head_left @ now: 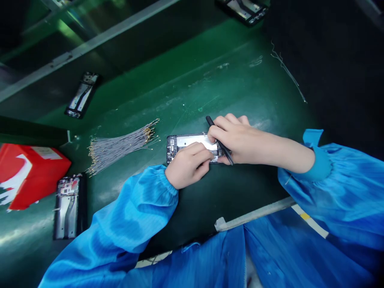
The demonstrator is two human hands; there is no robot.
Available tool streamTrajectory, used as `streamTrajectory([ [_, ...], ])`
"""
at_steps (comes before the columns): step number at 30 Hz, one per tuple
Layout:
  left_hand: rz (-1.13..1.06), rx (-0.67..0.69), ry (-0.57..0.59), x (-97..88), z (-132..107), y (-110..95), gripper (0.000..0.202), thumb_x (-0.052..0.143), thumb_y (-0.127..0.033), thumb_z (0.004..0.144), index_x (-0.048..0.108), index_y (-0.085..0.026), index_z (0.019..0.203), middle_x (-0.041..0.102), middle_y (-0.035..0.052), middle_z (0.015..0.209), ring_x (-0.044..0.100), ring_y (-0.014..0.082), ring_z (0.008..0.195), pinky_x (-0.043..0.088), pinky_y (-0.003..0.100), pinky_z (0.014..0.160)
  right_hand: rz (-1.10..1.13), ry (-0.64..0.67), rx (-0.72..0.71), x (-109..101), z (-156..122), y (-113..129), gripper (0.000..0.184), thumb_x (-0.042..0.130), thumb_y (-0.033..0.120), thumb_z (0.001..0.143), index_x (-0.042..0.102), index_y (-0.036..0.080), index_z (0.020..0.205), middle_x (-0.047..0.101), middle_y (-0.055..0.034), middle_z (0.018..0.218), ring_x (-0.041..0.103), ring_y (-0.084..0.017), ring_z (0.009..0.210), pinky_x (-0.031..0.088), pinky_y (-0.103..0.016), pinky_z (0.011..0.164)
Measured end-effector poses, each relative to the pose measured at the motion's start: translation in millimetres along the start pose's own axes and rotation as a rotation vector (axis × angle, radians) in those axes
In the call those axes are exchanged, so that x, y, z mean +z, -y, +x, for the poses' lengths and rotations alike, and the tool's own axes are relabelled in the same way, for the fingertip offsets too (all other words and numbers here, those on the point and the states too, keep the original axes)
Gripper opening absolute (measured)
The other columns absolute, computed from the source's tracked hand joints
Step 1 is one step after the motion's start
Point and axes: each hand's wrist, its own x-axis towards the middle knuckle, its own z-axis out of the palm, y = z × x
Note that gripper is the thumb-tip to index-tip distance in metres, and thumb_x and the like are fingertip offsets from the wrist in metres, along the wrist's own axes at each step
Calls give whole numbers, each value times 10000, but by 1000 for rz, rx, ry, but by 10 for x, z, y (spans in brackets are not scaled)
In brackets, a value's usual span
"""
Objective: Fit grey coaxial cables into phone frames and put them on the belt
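Observation:
An opened phone body [192, 140], with a silvery bay and circuit parts at its ends, lies on the green bench in front of me. Over its near long edge, my left hand [190, 165] is closed, thumb and fingertips pinched together at the bay; whatever is between them is hidden. My right hand [229, 134] grips a slim black pen-like tool [223, 148], slanted across the phone's right end. That hand's fingertips reach down to the phone's right end. Left of the phone is a bundle of thin grey cables [123, 146] with gold-coloured tips.
A second opened phone body [66, 212] and a red bin [42, 172] are at the left. Other phone bodies lie at the back left [82, 96] and the back right [244, 10]. Several loose thin wires [288, 72] rest at the right. A metal rail [90, 42] crosses the back.

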Motion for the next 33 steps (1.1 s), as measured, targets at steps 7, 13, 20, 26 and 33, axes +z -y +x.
streamTrajectory([
  [7,-43,13,-1,-39,8,-4,178,399,-109,790,572,-148,784,553,44,738,500,135,704,432,247,657,20,10,58,16,-4,24,327,601,328,664,409,206,898,424,-71,945,380,-245,870,240,-313,636],
  [13,-81,70,32,-42,5,2,200,384,-102,794,577,-149,775,552,42,720,484,137,698,429,254,663,69,19,119,28,-7,71,331,590,286,628,410,209,895,426,-68,938,380,-242,860,226,-307,641],
  [20,187,41,75,-226,-22,-1,287,507,-234,777,552,-162,1051,533,105,1003,463,235,962,406,380,833,193,44,134,-155,142,-35,316,605,381,685,427,206,879,452,-57,933,390,-226,860,278,-312,671],
  [26,340,-25,231,-479,193,184,695,600,-431,692,371,-136,1278,493,141,1116,457,274,996,374,432,858,155,-330,437,-439,664,-761,265,558,338,743,446,202,941,483,-49,981,425,-216,932,344,-320,749],
  [33,596,-79,77,-750,1094,759,650,600,-441,663,442,-121,1207,531,145,1100,477,286,992,388,395,840,-21,-401,702,-638,1122,-1428,308,502,263,820,478,124,1094,499,-127,1108,462,-259,1033,405,-422,814],
])
